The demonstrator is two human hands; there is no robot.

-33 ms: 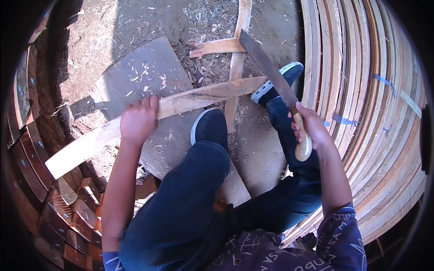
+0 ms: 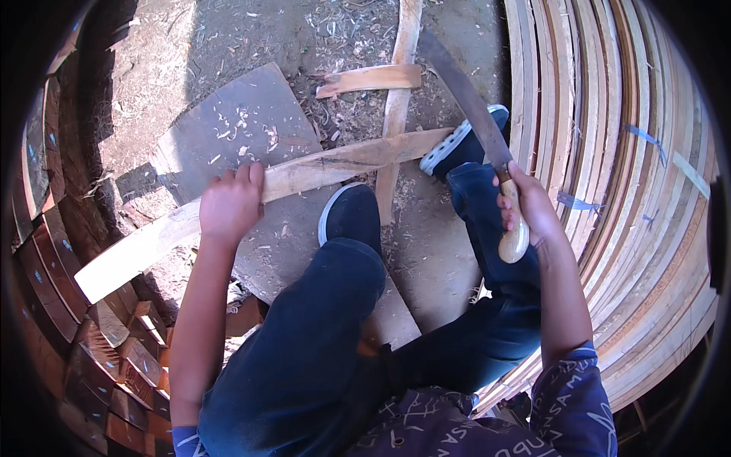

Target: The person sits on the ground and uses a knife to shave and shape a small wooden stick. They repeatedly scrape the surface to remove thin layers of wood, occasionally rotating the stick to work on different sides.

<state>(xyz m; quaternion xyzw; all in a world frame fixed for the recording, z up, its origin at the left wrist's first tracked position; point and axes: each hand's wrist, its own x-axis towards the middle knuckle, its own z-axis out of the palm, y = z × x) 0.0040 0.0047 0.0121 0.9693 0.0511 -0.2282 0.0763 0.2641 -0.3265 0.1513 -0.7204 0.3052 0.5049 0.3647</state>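
A long pale wooden plank slants across the ground in front of me, its far right end beside my right shoe. My left hand is closed around its left part. In my right hand is a machete, gripped by its light wooden handle. The dark blade points up and to the left, above my right shoe and apart from the plank. Under the plank runs a narrower wooden strip, and a short split piece of wood lies across that strip.
Stacked long boards, tied with blue strips, fill the right side. Cut timber ends are piled at the lower left. A flat grey board strewn with shavings lies on the ground. My left shoe is close to the plank.
The machete and my right hand have shifted slightly up and to the right. My left hand stays on the plank, which has barely moved.
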